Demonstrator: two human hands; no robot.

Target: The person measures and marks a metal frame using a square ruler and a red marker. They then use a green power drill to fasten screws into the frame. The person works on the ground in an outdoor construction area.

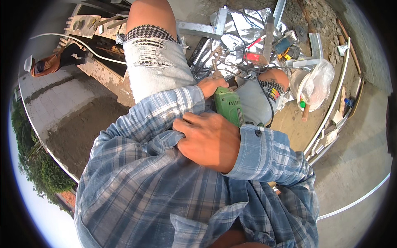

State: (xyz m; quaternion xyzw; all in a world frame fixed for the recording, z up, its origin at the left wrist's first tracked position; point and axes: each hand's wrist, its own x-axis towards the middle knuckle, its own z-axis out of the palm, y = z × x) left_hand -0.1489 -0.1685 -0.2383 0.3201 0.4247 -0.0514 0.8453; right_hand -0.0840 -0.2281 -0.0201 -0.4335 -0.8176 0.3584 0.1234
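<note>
A green power tool (228,105) with vent slots and a narrow, drill-like front end rests in my lap between my bare knees. My left hand (211,86) is closed at its front end, and the fingertips are partly hidden behind it. Nearer to my body, my right hand (209,138) crosses in front of the tool, its fingers bunching a fold of my blue plaid shirt (153,177). The back of the right hand and its cuff cover the near end of the tool. A dark cable (266,99) runs over my right thigh beside the tool.
Crumpled silver foil (244,29) lies ahead under tangled cables, a red box (253,57) and metal profiles (198,28). At right stand a white bucket (306,89) with a clear plastic bag (321,78) and a long white strip (331,111). Another person (51,64) is at far left.
</note>
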